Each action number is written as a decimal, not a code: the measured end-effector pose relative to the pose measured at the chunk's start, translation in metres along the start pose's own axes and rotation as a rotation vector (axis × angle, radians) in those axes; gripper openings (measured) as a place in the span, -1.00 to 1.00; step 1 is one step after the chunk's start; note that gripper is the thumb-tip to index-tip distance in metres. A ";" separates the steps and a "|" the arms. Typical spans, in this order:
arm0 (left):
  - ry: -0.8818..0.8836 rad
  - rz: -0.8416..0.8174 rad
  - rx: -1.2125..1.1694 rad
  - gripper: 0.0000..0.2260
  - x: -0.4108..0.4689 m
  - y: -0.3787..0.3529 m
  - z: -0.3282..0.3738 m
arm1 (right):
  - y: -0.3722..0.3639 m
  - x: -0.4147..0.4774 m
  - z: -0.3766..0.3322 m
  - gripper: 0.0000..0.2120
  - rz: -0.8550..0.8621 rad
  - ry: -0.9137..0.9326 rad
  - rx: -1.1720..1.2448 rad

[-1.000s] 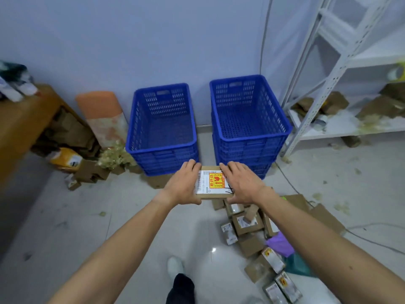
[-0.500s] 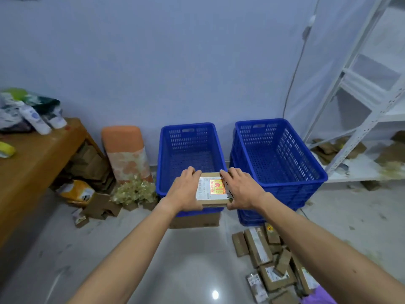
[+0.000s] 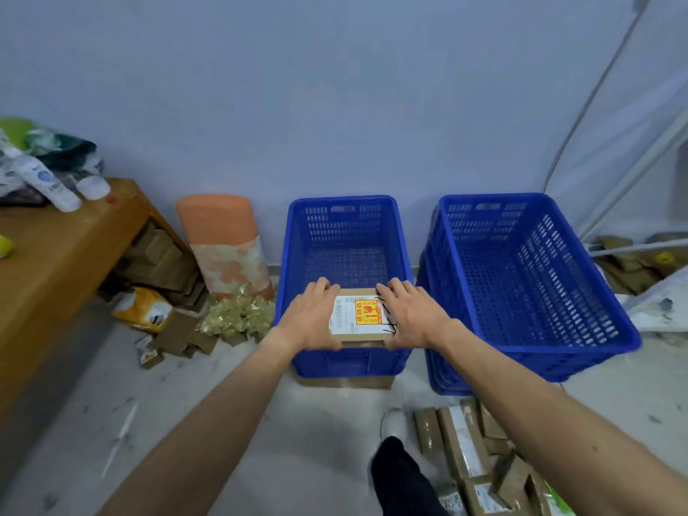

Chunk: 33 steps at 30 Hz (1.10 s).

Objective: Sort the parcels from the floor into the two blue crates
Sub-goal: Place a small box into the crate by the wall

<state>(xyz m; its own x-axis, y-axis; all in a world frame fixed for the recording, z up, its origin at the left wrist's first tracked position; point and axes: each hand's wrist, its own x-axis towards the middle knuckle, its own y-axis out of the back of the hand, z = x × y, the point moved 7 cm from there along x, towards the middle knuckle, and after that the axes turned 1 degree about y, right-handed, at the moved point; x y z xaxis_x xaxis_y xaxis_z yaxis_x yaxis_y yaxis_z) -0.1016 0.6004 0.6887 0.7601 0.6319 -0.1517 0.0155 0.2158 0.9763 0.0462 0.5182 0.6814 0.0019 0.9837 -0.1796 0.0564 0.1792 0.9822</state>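
A small brown cardboard parcel (image 3: pixel 359 317) with a white label and a yellow-red sticker is held level between both hands. My left hand (image 3: pixel 307 317) grips its left side and my right hand (image 3: pixel 411 315) grips its right side, fingers curled over the far edge. The parcel hangs over the near rim of the left blue crate (image 3: pixel 346 232), whose mesh floor shows nothing inside. The right blue crate (image 3: pixel 521 262) stands beside it, also with nothing inside. Several more brown parcels (image 3: pixel 473 452) lie on the floor at the lower right.
A wooden table (image 3: pixel 56 262) with bottles stands at the left, with cardboard scraps (image 3: pixel 175 329) under and beside it. An orange roll (image 3: pixel 223 243) leans on the wall. A white shelf frame (image 3: pixel 633 169) and cable are at the right. My foot (image 3: pixel 392 422) is near the parcels.
I have stepped closer to the crates, carrying the parcel in both hands. It now hangs over the left crate's near rim, and the floor parcels have slid to the lower right.
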 end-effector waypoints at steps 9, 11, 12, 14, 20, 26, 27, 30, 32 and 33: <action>0.062 -0.125 -0.069 0.02 0.128 -0.042 -0.049 | -0.042 0.130 0.066 0.13 -0.185 0.030 0.055; 0.078 -0.164 -0.085 0.03 0.149 -0.063 -0.060 | -0.059 0.154 0.076 0.14 -0.236 0.038 0.063; 0.089 -0.182 -0.089 0.03 0.158 -0.076 -0.067 | -0.069 0.165 0.078 0.14 -0.263 0.048 0.065; 0.119 -0.204 -0.098 0.04 0.174 -0.102 -0.082 | -0.090 0.188 0.081 0.14 -0.300 0.062 0.064; 0.124 -0.293 -0.147 0.01 0.223 -0.190 -0.117 | -0.177 0.235 0.099 0.12 -0.353 -0.001 0.098; 0.063 -0.399 -0.170 -0.08 0.247 -0.297 -0.132 | -0.288 0.254 0.104 0.17 -0.486 -0.034 0.100; 0.058 -0.413 -0.169 -0.08 0.249 -0.313 -0.132 | -0.303 0.255 0.106 0.17 -0.507 -0.037 0.092; 0.070 -0.454 -0.193 -0.07 0.250 -0.362 -0.128 | -0.349 0.253 0.111 0.21 -0.567 -0.048 0.071; 0.079 -0.477 -0.188 -0.04 0.249 -0.389 -0.122 | -0.375 0.252 0.113 0.22 -0.604 -0.059 0.039; 0.081 -0.493 -0.170 -0.02 0.249 -0.400 -0.118 | -0.387 0.250 0.113 0.22 -0.626 -0.065 0.021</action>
<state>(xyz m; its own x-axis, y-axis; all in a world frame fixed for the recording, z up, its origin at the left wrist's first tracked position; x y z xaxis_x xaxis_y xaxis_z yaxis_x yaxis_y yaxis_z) 0.0044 0.7596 0.2423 0.6366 0.4786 -0.6047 0.2479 0.6155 0.7481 0.1379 0.6935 0.2500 0.0224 0.6897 -0.7237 0.0861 0.7199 0.6887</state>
